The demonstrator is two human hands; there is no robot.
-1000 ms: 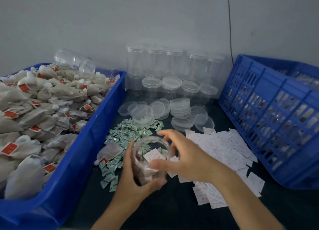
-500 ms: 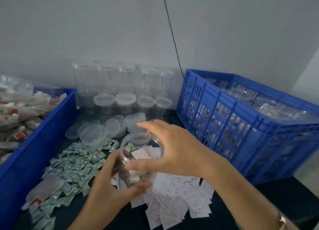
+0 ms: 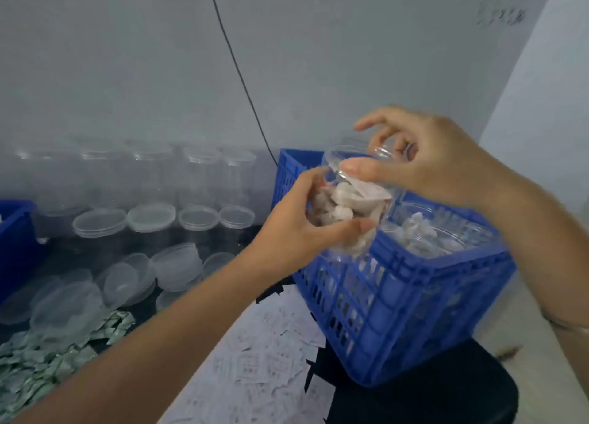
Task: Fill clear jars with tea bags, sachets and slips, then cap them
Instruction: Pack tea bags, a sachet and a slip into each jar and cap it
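A clear jar (image 3: 347, 207) packed with tea bags and a white slip is held in the air over the near corner of the blue crate (image 3: 398, 293). My left hand (image 3: 296, 229) grips the jar's body from the left and below. My right hand (image 3: 424, 165) holds a clear lid (image 3: 360, 153) on the jar's mouth, thumb in front and fingers curled over the far rim. Filled jars (image 3: 424, 232) lie inside the crate.
Empty clear jars (image 3: 153, 181) stand in rows along the wall, with loose lids (image 3: 172, 264) in front of them. Green sachets (image 3: 47, 360) are heaped at lower left, white slips (image 3: 271, 356) lie by the crate. A blue bin edge (image 3: 12, 232) shows at far left.
Both hands have carried the jar up and to the right, from above the slips to over the blue crate. The view has swung right, and the tea bag bin has left it.
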